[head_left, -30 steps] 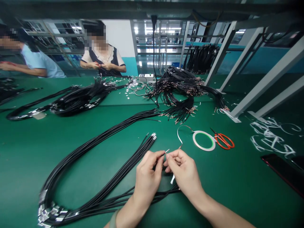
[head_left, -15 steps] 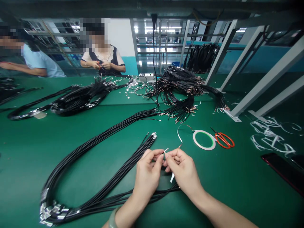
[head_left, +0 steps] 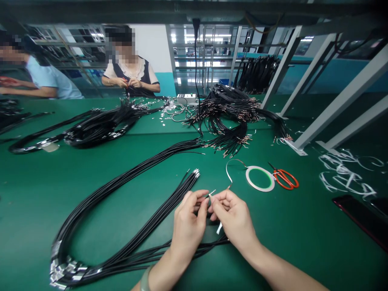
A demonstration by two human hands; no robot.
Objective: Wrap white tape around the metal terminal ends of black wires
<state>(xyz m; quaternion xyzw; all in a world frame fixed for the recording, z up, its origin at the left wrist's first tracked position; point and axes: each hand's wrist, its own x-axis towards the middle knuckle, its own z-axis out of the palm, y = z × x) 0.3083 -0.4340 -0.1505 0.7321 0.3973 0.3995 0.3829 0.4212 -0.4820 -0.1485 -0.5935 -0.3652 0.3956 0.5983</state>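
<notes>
My left hand [head_left: 191,220] pinches a thin black cable close to its stripped, pale end [head_left: 213,192]. Against that end, the thumb and forefinger of my right hand [head_left: 233,216] are pressed together on a narrow strip of tape. A white tail [head_left: 219,227] hangs below my right fingers. From behind that hand a thin white and copper-coloured strip [head_left: 229,171] curves up to a tape roll [head_left: 247,182] with a green centre. Under my wrists pass several loose black cables [head_left: 157,254]. A bundle of black cables [head_left: 163,206] with silvery ends lies left of my hands.
Orange-handled scissors [head_left: 286,180] rest beside the roll. White strip scraps [head_left: 345,173] and a dark phone-like slab [head_left: 360,220] lie right. Cable heaps [head_left: 230,103] and grey metal legs [head_left: 321,105] stand farther back. Two people [head_left: 130,76] work across the green table [head_left: 136,169].
My left fingers have shifted slightly, and more of the dark cable shows between my hands. My right hand keeps its pinch. The person at far left has lowered their hands.
</notes>
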